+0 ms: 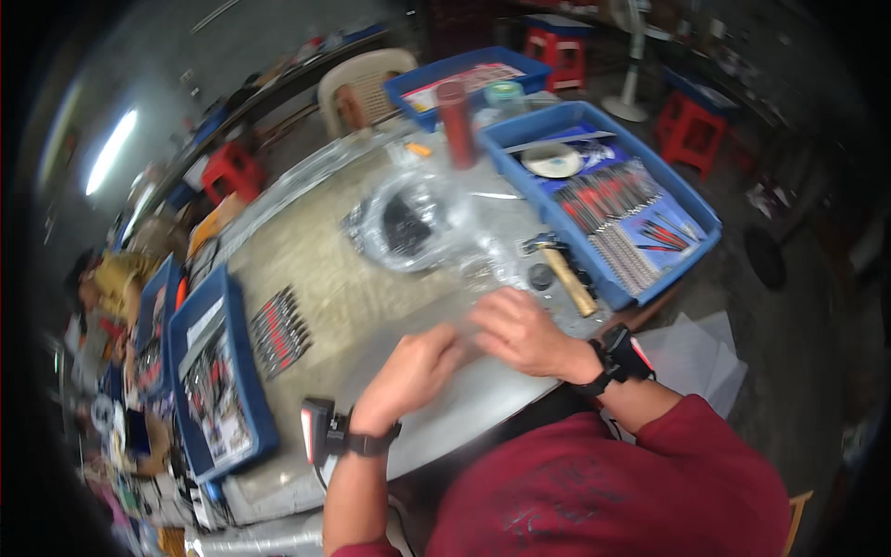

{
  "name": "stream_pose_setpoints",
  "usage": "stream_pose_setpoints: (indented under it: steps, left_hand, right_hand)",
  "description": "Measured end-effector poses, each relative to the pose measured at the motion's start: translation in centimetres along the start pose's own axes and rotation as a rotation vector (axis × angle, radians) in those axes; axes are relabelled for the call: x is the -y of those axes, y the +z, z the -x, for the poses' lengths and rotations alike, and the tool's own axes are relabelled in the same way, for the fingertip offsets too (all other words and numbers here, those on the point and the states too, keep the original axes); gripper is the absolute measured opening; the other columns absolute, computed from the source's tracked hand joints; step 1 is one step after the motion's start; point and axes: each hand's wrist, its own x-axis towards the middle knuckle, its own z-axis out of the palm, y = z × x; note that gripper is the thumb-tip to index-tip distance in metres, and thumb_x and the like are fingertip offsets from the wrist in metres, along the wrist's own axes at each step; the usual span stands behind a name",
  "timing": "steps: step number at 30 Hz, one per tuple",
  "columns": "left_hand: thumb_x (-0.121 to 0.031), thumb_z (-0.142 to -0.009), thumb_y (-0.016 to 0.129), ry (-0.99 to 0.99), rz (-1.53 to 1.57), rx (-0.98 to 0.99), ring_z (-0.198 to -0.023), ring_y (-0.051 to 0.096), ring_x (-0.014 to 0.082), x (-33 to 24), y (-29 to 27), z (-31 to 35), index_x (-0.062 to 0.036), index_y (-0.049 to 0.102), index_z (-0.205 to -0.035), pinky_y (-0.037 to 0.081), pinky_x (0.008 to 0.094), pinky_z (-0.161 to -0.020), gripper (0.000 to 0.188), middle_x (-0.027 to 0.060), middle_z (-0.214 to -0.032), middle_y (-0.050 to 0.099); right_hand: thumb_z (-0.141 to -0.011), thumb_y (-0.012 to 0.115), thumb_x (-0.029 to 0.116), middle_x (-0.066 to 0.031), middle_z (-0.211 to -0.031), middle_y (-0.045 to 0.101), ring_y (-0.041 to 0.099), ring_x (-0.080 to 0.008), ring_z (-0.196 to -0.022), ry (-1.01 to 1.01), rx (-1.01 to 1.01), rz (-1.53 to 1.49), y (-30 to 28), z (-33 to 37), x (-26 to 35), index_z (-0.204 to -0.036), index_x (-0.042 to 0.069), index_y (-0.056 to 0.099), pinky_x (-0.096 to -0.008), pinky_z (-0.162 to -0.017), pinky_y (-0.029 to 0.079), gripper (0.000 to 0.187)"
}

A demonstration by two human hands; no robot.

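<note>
Dim indoor light, with one bright tube lamp (pixel 109 151) glowing at the upper left and washing out the wall around it. The whole picture is soft with motion blur. Clear plastic on the surface (pixel 325 297) gives pale glare. Fisheye bending curves straight edges, and the corners beyond the lamp fall off into black vignette

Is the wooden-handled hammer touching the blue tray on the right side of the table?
Cannot tell. In the head view the hammer lies right alongside the blue tray, but motion blur hides whether its handle meets the tray wall.
</note>
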Motion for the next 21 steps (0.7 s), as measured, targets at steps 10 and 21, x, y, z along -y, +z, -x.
stream_pose_setpoints:
  steps: [10,21]
  left_hand:
    - [-0.007,-0.083,0.069,-0.064,0.882,-0.261,-0.071,0.061,0.0167,-1.8,2.0,1.3,0.0052,0.061,-0.101,0.051,0.0287,-0.063,0.023,0.0082,-0.087,0.063]
    - [-0.009,-0.085,0.068,0.038,0.851,-0.638,-0.067,0.060,0.0180,-0.2,1.9,2.1,0.0038,0.061,-0.095,0.049,0.0279,-0.061,0.018,0.0103,-0.082,0.061]
  right_hand:
    - [-0.089,0.060,0.015,-0.0123,-0.079,0.060,0.060,-0.0263,-0.077,0.536,0.246,-0.628,-2.9,0.9,1.0,-0.091,0.002,0.062,-0.0356,-0.068,0.046,0.014]
    - [-0.086,0.061,0.015,-0.0123,-0.091,0.065,0.062,-0.0232,-0.083,0.389,-0.149,-0.033,-11.3,1.6,-6.1,-0.098,0.000,0.064,-0.0324,-0.074,0.049,0.019]
